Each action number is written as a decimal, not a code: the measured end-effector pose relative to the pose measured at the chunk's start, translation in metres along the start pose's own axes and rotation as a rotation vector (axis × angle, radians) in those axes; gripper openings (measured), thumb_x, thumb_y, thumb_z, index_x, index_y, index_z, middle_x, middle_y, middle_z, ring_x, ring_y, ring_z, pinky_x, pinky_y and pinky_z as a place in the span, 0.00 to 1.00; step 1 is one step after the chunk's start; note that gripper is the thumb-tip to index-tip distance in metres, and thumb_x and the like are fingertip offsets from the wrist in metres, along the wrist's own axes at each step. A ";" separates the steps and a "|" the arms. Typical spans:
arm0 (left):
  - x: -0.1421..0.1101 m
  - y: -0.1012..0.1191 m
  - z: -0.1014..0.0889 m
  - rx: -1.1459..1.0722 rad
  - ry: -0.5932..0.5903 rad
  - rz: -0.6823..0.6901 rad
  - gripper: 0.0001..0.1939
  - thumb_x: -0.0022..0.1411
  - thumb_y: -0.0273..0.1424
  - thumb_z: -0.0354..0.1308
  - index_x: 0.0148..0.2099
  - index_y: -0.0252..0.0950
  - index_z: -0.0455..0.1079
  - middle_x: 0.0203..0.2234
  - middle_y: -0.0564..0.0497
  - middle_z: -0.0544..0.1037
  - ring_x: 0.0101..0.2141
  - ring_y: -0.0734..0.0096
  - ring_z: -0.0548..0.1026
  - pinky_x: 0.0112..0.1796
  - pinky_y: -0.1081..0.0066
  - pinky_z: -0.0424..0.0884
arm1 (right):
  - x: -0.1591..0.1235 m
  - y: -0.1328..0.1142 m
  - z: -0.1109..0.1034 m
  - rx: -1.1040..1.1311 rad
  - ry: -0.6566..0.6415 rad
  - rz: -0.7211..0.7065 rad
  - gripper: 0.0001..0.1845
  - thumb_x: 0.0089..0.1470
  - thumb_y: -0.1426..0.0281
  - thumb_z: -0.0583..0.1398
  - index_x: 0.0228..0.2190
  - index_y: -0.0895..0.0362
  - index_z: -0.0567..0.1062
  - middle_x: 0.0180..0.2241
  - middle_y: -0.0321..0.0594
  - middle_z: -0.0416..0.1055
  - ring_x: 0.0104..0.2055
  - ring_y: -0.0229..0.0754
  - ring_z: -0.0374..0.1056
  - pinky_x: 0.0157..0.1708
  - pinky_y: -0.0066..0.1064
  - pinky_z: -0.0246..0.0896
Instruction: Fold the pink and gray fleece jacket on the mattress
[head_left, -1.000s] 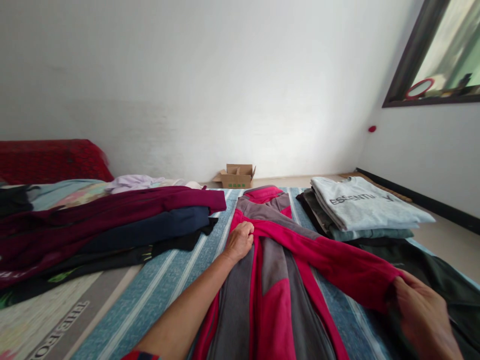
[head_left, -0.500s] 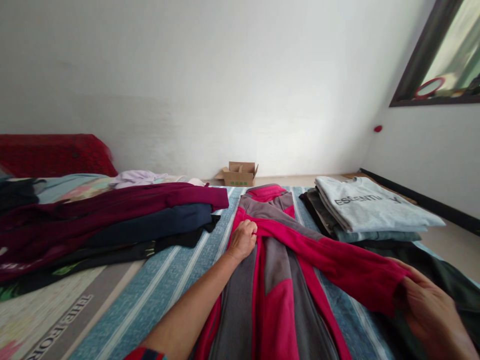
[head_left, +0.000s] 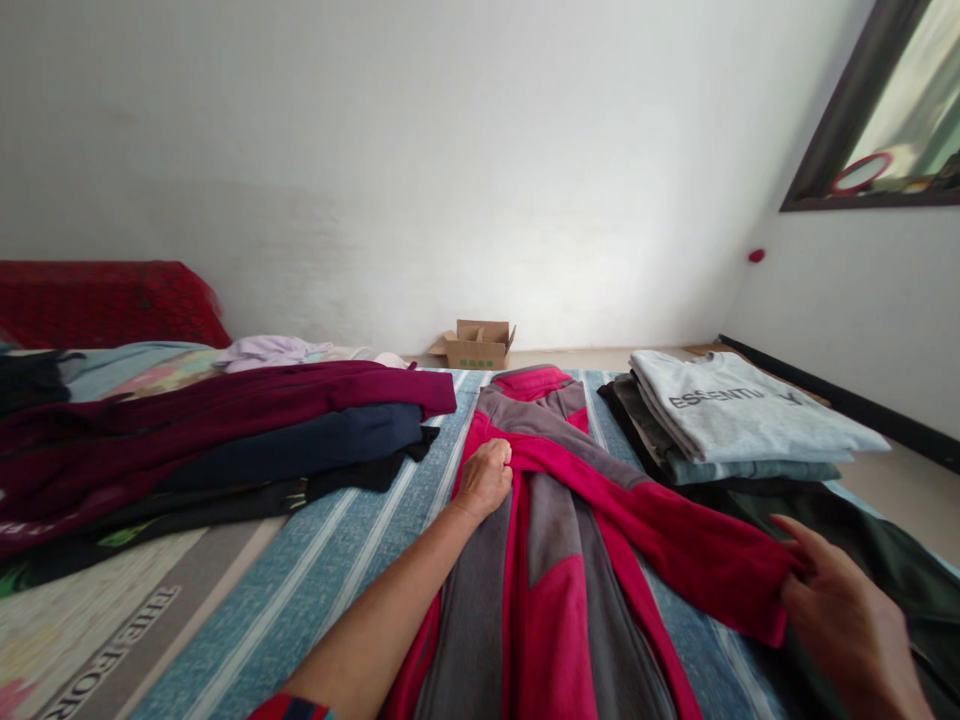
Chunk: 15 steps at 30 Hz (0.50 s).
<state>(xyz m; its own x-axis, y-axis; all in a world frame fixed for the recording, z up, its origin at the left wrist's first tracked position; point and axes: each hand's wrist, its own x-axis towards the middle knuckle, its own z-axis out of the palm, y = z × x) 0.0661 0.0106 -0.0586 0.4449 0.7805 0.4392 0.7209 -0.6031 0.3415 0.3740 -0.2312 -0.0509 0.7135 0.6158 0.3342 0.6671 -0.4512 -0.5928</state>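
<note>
A pink and grey fleece jacket (head_left: 547,600) lies flat on a blue striped bedcover (head_left: 337,560), collar pointing away from me. My left hand (head_left: 486,478) is closed on the jacket's fabric near the left shoulder. The jacket's pink sleeve (head_left: 675,540) lies folded diagonally across the body toward the lower right. At the cuff end of that sleeve, my right hand (head_left: 847,620) rests with its fingers loosely stretched out, touching the cuff without gripping it.
A stack of folded shirts (head_left: 742,415) with a grey printed one on top sits at the right, over a dark green garment (head_left: 885,560). Maroon, navy and black clothes (head_left: 225,440) are piled at the left. A cardboard box (head_left: 478,345) stands by the wall.
My right hand has let go of the sleeve cuff and opened; the sleeve now lies flat on the jacket. My left hand has kept its grip in place.
</note>
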 end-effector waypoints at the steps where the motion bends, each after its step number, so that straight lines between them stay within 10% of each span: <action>1: 0.000 0.001 0.000 0.014 -0.004 0.006 0.10 0.45 0.18 0.48 0.27 0.39 0.55 0.25 0.53 0.64 0.30 0.68 0.66 0.34 0.71 0.62 | -0.002 -0.002 -0.005 -0.089 0.006 0.021 0.28 0.42 0.61 0.54 0.46 0.56 0.73 0.36 0.44 0.75 0.34 0.52 0.71 0.30 0.37 0.62; 6: 0.000 0.002 -0.001 0.027 -0.024 0.054 0.14 0.46 0.16 0.48 0.34 0.38 0.64 0.31 0.52 0.69 0.36 0.67 0.68 0.41 0.69 0.63 | -0.014 -0.015 -0.024 -0.247 -0.170 0.303 0.23 0.44 0.49 0.54 0.33 0.51 0.77 0.25 0.43 0.75 0.28 0.53 0.71 0.24 0.36 0.59; 15: 0.000 0.000 0.000 -0.005 -0.043 0.058 0.16 0.48 0.16 0.49 0.37 0.38 0.70 0.32 0.50 0.69 0.38 0.66 0.68 0.42 0.69 0.64 | -0.032 -0.021 0.000 0.391 -0.437 0.026 0.24 0.39 0.53 0.62 0.34 0.57 0.79 0.34 0.40 0.77 0.40 0.51 0.71 0.36 0.29 0.66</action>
<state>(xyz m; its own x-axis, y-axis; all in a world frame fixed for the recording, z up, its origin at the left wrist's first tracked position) 0.0661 0.0109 -0.0588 0.5083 0.7505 0.4223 0.6906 -0.6482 0.3207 0.3370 -0.2416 -0.0487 0.5187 0.8544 0.0319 0.4628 -0.2492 -0.8507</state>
